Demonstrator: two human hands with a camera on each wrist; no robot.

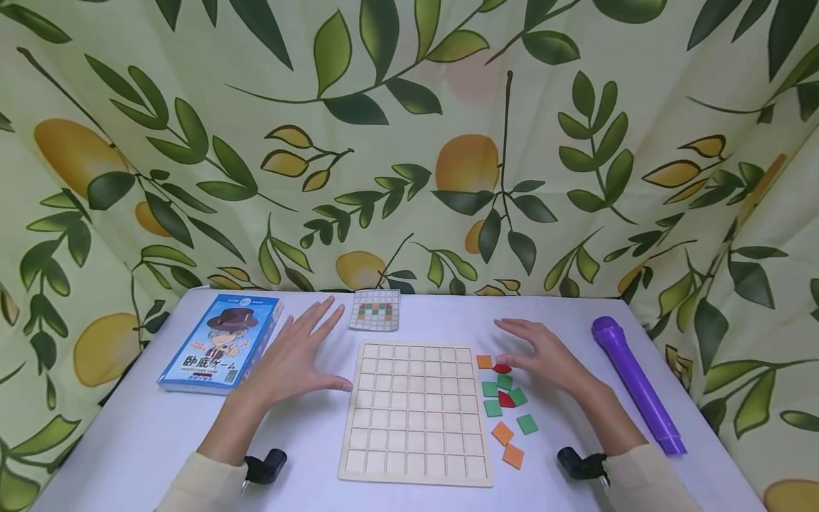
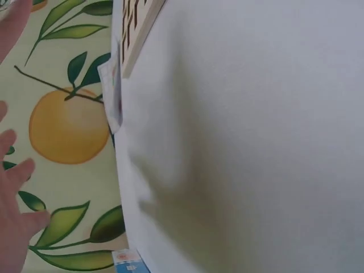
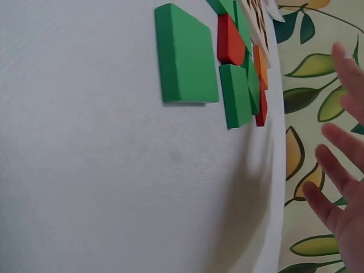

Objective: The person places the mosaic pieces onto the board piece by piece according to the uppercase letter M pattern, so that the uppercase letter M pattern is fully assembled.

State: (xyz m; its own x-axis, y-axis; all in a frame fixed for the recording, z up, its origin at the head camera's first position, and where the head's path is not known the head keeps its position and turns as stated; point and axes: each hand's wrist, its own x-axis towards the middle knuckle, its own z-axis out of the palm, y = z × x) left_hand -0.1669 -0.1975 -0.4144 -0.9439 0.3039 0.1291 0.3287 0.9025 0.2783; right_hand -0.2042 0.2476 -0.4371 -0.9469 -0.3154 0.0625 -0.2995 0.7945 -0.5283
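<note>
Positions are referred to the wooden grid board [image 1: 416, 416], laid flat on the bench [image 1: 307, 444]. Well left of the board, a blue box [image 1: 214, 348] is seen lying flat. Between box and board, the left hand [image 1: 291, 363] is held raised, fingers extended and spread, thumb directed toward the board's left edge; nothing is gripped. Behind the board's far left part, a printed grid card [image 1: 374, 311] is placed.

The board is judged light, stiff and dry to the touch; it is best taken by the plain rim at two opposite sides.

Just right of the board, green tiles [image 1: 527, 424], orange tiles [image 1: 513, 456] and red pieces [image 1: 506, 400] are loosely scattered, some touching. They are judged very light, rigid and hardly fragile; the smooth faces may slip, so each is best pinched by opposite edges, the clustered ones first slid apart.

Right of the board, beyond the tiles, the right hand [image 1: 544, 359] is held raised, fingers spread and loosely bent, nothing gripped. Farther right of the board, a purple microphone-shaped object [image 1: 640, 387] is laid.
</note>
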